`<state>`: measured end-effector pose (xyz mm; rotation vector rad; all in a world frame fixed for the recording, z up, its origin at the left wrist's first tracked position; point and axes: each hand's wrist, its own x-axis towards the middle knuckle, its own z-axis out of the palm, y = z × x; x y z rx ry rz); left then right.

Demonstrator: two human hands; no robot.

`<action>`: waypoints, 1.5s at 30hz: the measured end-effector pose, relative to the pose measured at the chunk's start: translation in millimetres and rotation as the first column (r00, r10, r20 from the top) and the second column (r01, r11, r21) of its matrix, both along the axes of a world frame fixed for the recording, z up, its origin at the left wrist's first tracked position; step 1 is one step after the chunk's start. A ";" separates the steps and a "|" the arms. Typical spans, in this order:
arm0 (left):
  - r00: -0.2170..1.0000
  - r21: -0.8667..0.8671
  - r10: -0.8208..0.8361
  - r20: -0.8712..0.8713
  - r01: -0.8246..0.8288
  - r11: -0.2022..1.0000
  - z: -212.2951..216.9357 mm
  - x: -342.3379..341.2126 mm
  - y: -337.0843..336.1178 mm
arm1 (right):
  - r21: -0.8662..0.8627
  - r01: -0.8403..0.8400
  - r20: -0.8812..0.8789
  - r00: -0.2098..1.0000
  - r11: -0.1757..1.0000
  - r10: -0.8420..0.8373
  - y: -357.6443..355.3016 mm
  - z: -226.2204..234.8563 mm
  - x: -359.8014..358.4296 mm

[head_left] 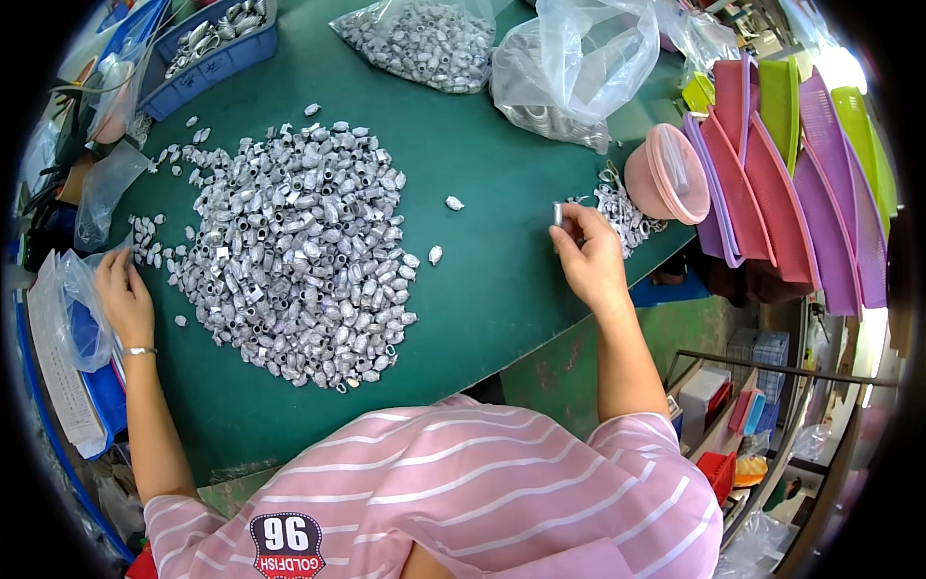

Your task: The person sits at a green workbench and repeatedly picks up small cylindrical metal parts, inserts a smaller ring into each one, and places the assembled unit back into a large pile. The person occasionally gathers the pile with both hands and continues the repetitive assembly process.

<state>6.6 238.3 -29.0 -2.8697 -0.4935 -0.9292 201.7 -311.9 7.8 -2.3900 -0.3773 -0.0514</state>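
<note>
A large heap of small silvery metal castings [299, 251], hollow and barrel-like, covers the left half of the green table [473, 318]. My right hand [590, 259] is at the table's right side, pinching a small silver metal tube [558, 214] upright between thumb and fingers. Just beyond it lies a smaller pile of silvery metal parts [627, 210]. My left hand [125, 301] rests at the left edge with fingers stretched out, beside a clear plastic bag [85, 323] and a few castings. Its fingertips are partly hidden against the bag.
At the back stand a blue bin [207, 68] of metal parts, a clear bag of castings [420, 48] and another filled bag [569, 77]. A pink tub [666, 174] sits at the right edge, beside stacked coloured plastic baskets [762, 183]. Two loose castings lie mid-table.
</note>
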 end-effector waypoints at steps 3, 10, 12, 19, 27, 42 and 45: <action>0.999 -0.157 0.002 -0.038 -0.008 0.987 -7.6 -14.3 4.8 | -0.372 0.046 0.092 0.996 0.927 -0.013 -7.0 -3.8 3.9; 0.989 -0.349 0.132 0.059 -0.103 0.931 -14.1 -6.9 -1.3 | -0.006 -0.193 0.202 0.961 0.981 0.190 45.7 18.6 6.8; 0.987 -0.398 0.150 0.054 -0.116 0.910 -18.9 3.2 3.7 | 0.013 -0.326 0.230 0.921 0.945 0.315 74.8 26.6 8.2; 0.900 -0.742 0.195 0.390 0.182 0.646 -26.0 13.0 28.0 | 0.285 -0.648 0.152 0.758 0.706 0.634 176.6 39.0 34.1; 0.980 -0.591 0.177 0.090 -0.091 0.801 -22.6 42.6 11.9 | 0.311 -0.856 0.023 0.442 0.414 0.897 340.1 4.0 87.6; 0.972 -0.803 -0.193 0.136 0.222 0.552 -16.3 125.0 14.4 | 0.289 -0.943 -0.094 0.143 0.165 0.985 457.7 -48.1 107.3; 0.922 -0.929 -0.358 0.151 0.256 0.268 -3.9 113.3 -5.0 | 0.426 -0.875 -0.231 0.143 0.232 0.962 421.3 -40.1 113.4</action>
